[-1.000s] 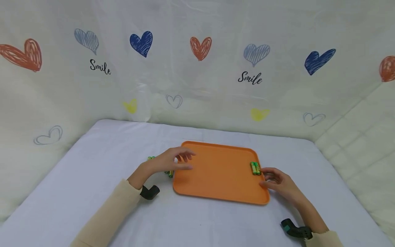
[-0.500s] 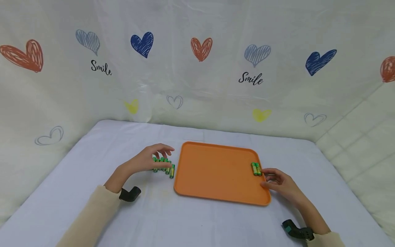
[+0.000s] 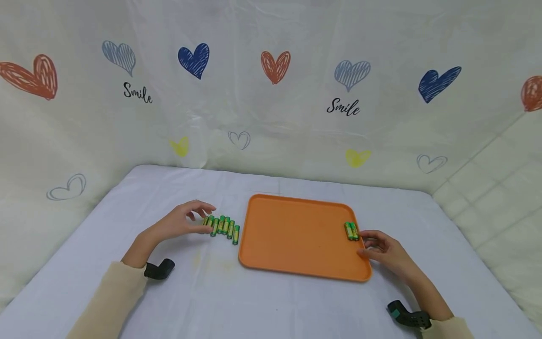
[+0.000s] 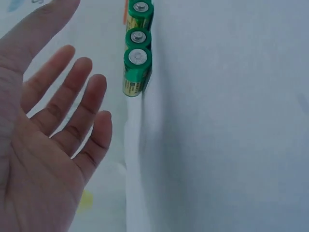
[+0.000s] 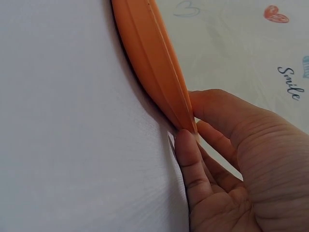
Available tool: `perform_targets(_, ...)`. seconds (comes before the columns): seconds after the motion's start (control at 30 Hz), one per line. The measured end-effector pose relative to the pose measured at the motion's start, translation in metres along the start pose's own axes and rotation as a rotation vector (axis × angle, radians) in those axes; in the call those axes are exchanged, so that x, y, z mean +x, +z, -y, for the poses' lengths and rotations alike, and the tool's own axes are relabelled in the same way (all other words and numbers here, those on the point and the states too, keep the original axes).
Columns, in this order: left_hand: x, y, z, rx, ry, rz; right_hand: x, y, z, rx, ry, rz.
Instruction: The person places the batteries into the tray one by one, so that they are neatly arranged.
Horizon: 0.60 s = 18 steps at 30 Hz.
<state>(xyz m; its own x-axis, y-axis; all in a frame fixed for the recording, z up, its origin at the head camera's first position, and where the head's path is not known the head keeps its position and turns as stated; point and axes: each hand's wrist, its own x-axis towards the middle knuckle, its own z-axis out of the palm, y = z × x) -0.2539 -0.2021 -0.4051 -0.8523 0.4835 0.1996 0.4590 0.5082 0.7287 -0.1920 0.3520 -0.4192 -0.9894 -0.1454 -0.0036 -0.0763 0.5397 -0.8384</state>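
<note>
Fingers spread, the left hand (image 3: 178, 221) hangs by the green batteries (image 3: 221, 225), likely rigid, light, prone to roll and best pinched mid-barrel, while the right hand (image 3: 384, 250) pinches the orange tray (image 3: 296, 235).

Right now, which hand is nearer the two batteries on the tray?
The right hand: it holds the tray just beside the two batteries; the left hand is off the tray's opposite side.

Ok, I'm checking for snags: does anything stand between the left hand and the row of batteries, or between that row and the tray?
Nothing visible stands between the left hand and the row of batteries. Between the row and the orange tray there is just white cloth, then the tray's raised left rim.
</note>
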Motion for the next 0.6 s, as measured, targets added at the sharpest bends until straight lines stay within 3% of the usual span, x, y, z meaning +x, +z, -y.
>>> perform_targets(0.33, -0.008, -0.003, 0.019, -0.035, -0.064, 0.018, 0.002, -0.003, 0.002, -0.023, 0.010, 0.007)
perform_targets(0.6, -0.009, -0.002, 0.025, 0.015, -0.115, 0.057, 0.001, -0.001, 0.001, -0.017, 0.019, 0.003)
